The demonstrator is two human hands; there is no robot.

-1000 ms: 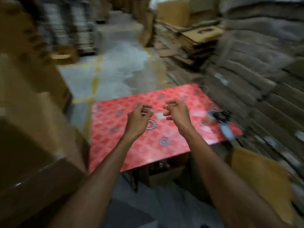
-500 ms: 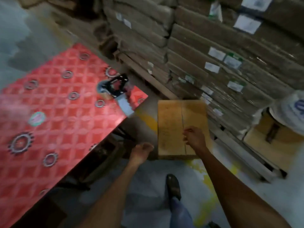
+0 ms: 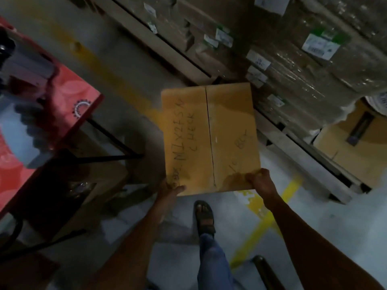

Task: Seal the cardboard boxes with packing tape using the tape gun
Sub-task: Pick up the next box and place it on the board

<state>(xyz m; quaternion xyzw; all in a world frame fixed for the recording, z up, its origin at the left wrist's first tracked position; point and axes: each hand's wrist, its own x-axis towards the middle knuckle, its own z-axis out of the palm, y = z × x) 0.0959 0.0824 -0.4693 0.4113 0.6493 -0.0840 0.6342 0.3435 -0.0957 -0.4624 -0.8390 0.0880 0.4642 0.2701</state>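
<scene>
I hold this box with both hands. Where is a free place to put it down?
For the box, bare floor lies between the red table and the wrapped stacks, and again right of the foot, around the yellow line. The table corner is crowded by a blurred tool.

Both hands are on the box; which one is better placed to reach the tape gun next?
Probably left. The left hand grips the box at the corner toward the table, where the blurred tape gun lies; the right hand grips the corner farther from it.
</scene>
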